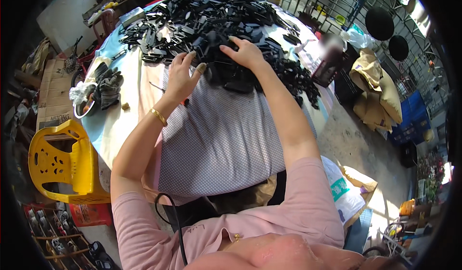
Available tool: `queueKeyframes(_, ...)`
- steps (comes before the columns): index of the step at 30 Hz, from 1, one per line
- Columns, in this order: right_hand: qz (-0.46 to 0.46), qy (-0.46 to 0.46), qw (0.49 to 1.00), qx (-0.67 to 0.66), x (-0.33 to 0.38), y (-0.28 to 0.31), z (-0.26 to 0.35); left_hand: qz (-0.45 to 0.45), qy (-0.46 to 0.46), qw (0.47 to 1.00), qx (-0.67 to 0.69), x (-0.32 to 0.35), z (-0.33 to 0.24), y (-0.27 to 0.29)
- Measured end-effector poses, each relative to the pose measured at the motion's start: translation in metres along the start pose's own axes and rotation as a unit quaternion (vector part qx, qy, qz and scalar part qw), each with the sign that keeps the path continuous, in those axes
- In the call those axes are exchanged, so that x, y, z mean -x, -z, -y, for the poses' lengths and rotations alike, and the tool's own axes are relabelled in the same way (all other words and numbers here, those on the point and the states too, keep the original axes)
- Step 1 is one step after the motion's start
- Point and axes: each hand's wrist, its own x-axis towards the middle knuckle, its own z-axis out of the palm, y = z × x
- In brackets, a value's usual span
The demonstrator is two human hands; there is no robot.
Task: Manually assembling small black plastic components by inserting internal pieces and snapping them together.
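A large heap of small flat black pieces (216, 15), seemingly plastic, covers the far half of a cloth-covered table (221, 140). My left hand (182, 75) is at the heap's near edge, fingers and thumb apart, with a tan cover on the thumb tip. To its right, my right hand (244, 53) reaches over the pieces with its fingers spread. Dark pieces between the hands look blurred. Neither hand visibly grips a piece. Under my left wrist lies a thin tool with an orange-and-black end (185, 102), partly hidden by the arm.
Dark gloves (109, 87) and a white bowl (86, 107) sit at the table's left edge. A dark bottle-shaped container (329, 68) stands at the right. A yellow plastic chair (62, 162) is on the left; brown sacks (378, 99) are on the right. A black cable (175, 217) hangs before me.
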Motion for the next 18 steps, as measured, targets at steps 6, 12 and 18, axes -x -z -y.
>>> queueKeyframes(6, -0.004, 0.044, 0.999, -0.002, 0.038, -0.010, 0.027, -0.018, 0.145, 0.975, 0.166, -0.024, 0.010, -0.046)
queueKeyframes(12, 0.019, 0.129, 0.977, -0.168, 0.061, -0.003, 0.002, 0.020, 0.061, 0.992, 0.108, 0.007, -0.026, -0.033)
queueKeyframes(18, -0.232, 0.119, 0.965, -0.019, 0.138, 0.056, -0.003, 0.011, -0.142, 0.980, -0.137, 0.055, -0.071, 0.007)
